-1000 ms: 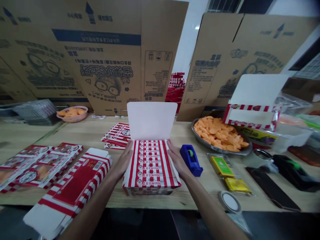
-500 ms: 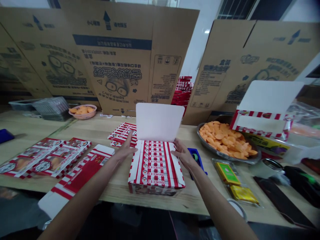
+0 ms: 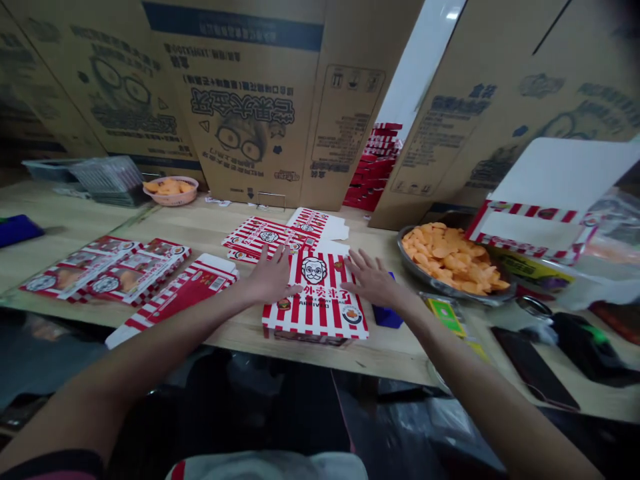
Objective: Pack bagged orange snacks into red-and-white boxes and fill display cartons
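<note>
A red-and-white striped carton (image 3: 315,307) with a printed face on its lid lies in front of me, its lid folded down over the top. My left hand (image 3: 273,277) rests at the carton's left edge with fingers spread. At the right edge is my right hand (image 3: 370,277), also with its fingers apart. Neither hand is wrapped round anything. Behind the carton lie flat striped cartons (image 3: 267,235). To the left of my left forearm is a red folded carton (image 3: 185,293).
Filled striped packs (image 3: 137,270) lie at the left. A metal tray of orange chips (image 3: 445,260) and an upright opened carton (image 3: 537,227) stand at the right. A blue tape dispenser (image 3: 387,313) sits beside the right hand. Tall cardboard boxes (image 3: 250,100) line the back.
The carton's white lid, upright before, has come down over the rows of small packs. Both hands have spread their fingers at its sides. The view has tilted downward.
</note>
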`<state>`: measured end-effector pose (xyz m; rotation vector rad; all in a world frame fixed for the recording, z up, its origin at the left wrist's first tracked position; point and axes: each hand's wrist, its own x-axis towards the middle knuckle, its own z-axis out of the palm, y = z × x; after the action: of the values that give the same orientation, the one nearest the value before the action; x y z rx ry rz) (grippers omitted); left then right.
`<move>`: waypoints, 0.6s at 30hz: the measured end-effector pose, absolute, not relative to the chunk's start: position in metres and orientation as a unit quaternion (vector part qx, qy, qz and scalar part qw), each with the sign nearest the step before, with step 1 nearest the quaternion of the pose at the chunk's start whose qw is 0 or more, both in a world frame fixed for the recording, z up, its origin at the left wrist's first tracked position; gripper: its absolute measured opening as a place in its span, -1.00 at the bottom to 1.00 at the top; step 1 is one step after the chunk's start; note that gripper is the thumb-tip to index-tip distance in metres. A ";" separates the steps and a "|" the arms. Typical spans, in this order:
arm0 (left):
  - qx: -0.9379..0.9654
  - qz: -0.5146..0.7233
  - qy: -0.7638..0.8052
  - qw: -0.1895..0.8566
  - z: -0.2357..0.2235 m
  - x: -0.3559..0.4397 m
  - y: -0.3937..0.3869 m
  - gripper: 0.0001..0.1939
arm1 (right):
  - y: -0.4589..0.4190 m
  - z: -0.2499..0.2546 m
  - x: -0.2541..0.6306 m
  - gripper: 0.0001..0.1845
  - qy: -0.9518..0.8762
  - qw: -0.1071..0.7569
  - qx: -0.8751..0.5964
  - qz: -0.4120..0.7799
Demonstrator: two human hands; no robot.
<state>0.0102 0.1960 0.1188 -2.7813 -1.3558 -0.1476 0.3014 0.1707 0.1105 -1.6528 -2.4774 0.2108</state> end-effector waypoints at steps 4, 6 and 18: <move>-0.901 0.003 -0.423 0.096 0.121 0.029 0.152 -0.62 | 0.137 0.111 0.267 -0.52 -0.875 0.117 -0.463 0.072; -0.911 0.020 -0.406 0.071 0.121 0.024 0.142 -0.58 | 0.121 0.114 0.259 -0.55 -0.878 0.117 -0.450 0.115; -0.943 -0.016 -0.332 -0.009 0.104 -0.003 0.133 -0.18 | 0.092 0.100 0.250 -0.10 -0.898 0.045 -0.436 0.042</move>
<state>-0.0033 0.1329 0.1043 -2.9803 -1.0506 -0.0512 0.2498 0.0920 0.1000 -1.3332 -2.7421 0.1297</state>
